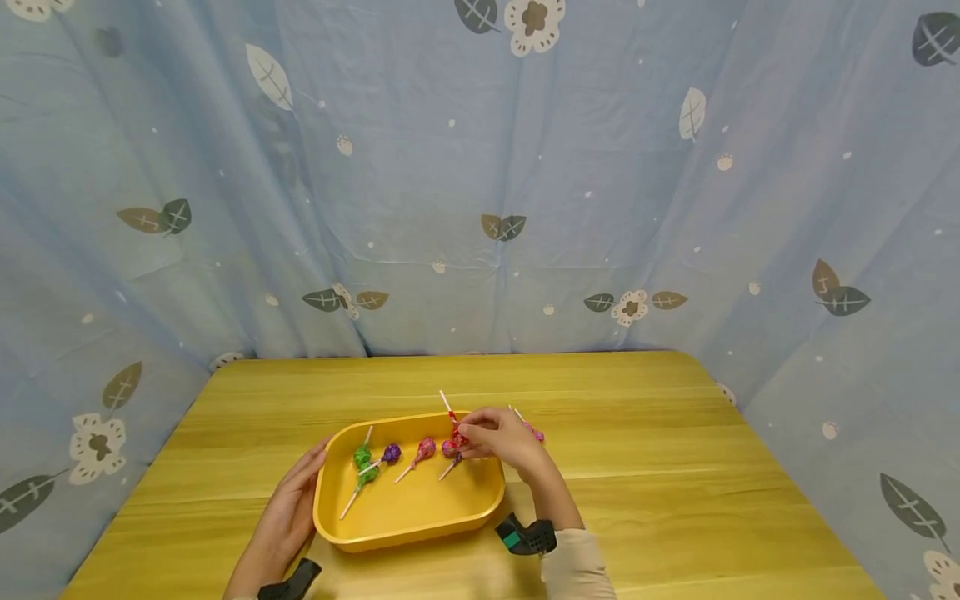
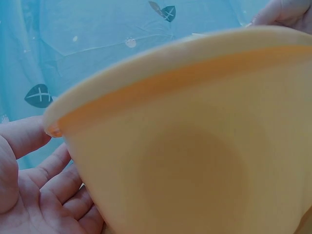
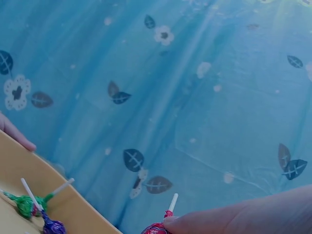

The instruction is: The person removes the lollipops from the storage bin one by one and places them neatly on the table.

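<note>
In the head view a yellow plastic bin (image 1: 405,507) sits on the table, with my left hand (image 1: 287,510) laid along its left outer wall. The left wrist view shows the thumb (image 2: 27,136) by the rim and fingers loosely extended against the side. Over the bin's right end, my right hand (image 1: 506,437) pinches a red-wrapped lollipop (image 3: 157,228), its white stick pointing up. Inside lie green lollipops (image 1: 367,473), a purple lollipop (image 1: 392,453) and a pink lollipop (image 1: 425,448). More lollipops lie below the right hand, partly hidden by it.
Pink-purple lollipops (image 1: 537,435) lie on the wood-grain table (image 1: 660,475), just beyond the right hand and outside the bin. A blue curtain (image 1: 420,167) printed with leaves and flowers hangs behind the table and along both sides.
</note>
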The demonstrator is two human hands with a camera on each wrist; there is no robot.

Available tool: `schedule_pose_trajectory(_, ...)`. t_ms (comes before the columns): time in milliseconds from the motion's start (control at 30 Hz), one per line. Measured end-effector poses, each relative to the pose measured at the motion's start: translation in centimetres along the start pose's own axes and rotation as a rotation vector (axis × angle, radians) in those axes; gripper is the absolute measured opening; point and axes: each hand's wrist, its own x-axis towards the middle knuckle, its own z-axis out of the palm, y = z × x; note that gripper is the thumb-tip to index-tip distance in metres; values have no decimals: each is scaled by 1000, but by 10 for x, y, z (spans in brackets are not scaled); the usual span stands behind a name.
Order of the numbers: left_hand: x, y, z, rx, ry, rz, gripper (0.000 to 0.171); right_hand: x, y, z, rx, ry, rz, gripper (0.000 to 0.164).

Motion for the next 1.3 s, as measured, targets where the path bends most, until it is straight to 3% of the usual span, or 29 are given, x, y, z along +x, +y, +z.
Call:
schedule_pose_trajectory(200, 2, 0, -1, -21, 42, -35, 21, -1, 1, -13, 11, 45, -10, 30)
schedule_pose_trajectory(400, 3, -2, -2, -11, 0, -2, 22, -3, 5, -28, 40, 97, -18, 31)
schedule_pose_trajectory(700, 1, -1, -3, -55, -11, -20, 23, -9, 11, -49, -32, 316, 6, 37)
schedule_pose_trajectory(833, 1, 0, -6, -10, 22, -42, 18, -12, 14, -57, -26, 374, -1, 35)
schedule_pose_trajectory(900, 2, 0, -7, 30, 39, -61, 27, -14, 15, -61, -39, 394, -11, 35)
schedule_pose_trajectory(1033, 4, 2, -6, 66, 51, -107, 66, -18, 19, -67, -81, 441, -7, 36)
schedule_pose_trajectory(1100, 4, 0, -6, 74, 41, -114, 73, -21, 22, -69, -111, 468, 4, 36)
schedule_pose_trajectory(1200, 4, 0, -7, 81, 38, -115, 65, -21, 27, -70, -140, 503, 17, 33)
schedule_pose_trajectory(1300, 4, 0, -8, 65, 10, -83, 39, -19, 30, -72, -162, 536, 16, 29)
